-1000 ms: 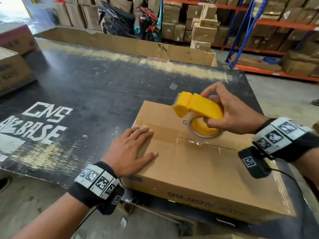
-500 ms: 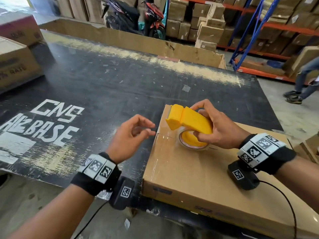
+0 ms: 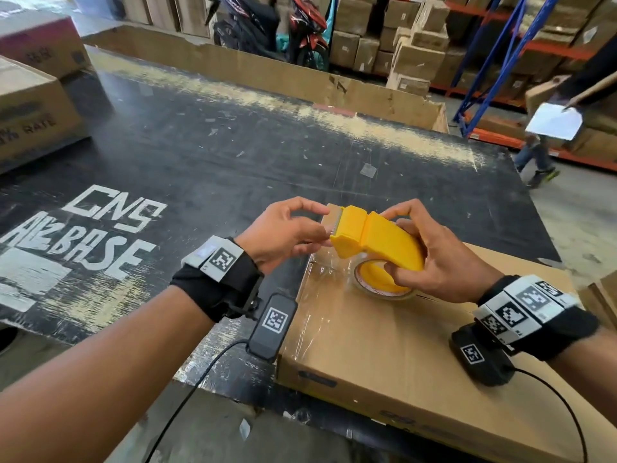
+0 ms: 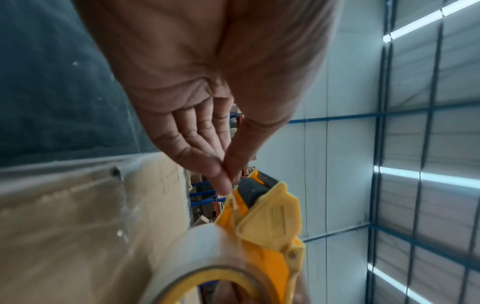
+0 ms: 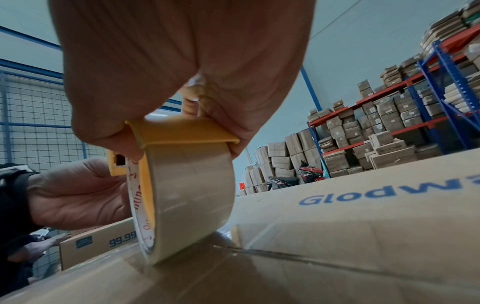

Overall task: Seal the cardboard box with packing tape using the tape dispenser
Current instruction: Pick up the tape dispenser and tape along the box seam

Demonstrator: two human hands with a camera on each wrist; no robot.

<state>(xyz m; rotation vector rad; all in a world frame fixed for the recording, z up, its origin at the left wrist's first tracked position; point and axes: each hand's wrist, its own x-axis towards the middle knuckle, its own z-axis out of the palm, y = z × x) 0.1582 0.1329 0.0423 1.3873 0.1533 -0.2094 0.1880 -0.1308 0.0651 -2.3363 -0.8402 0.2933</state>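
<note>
A flat cardboard box (image 3: 394, 349) lies on the black table (image 3: 200, 155), with clear tape on its left end and along its seam. My right hand (image 3: 430, 259) grips the yellow tape dispenser (image 3: 377, 238), whose roll of clear tape (image 5: 189, 197) rests on the box top (image 5: 337, 226). My left hand (image 3: 287, 235) is at the dispenser's toothed front. In the left wrist view its thumb and forefinger (image 4: 221, 176) pinch the loose tape end (image 4: 233, 202) beside the dispenser's head (image 4: 267, 218).
More cardboard boxes (image 3: 33, 105) stand at the table's left edge. A low cardboard wall (image 3: 267, 71) runs along the far side. Motorbikes (image 3: 267, 25) and blue-and-orange racks of boxes (image 3: 500, 61) stand behind. A person carrying a box (image 3: 551, 105) walks at the right.
My left hand lifted off the box top and moved to the dispenser's front, where it now pinches the tape end. The dispenser has travelled to the box's left end.
</note>
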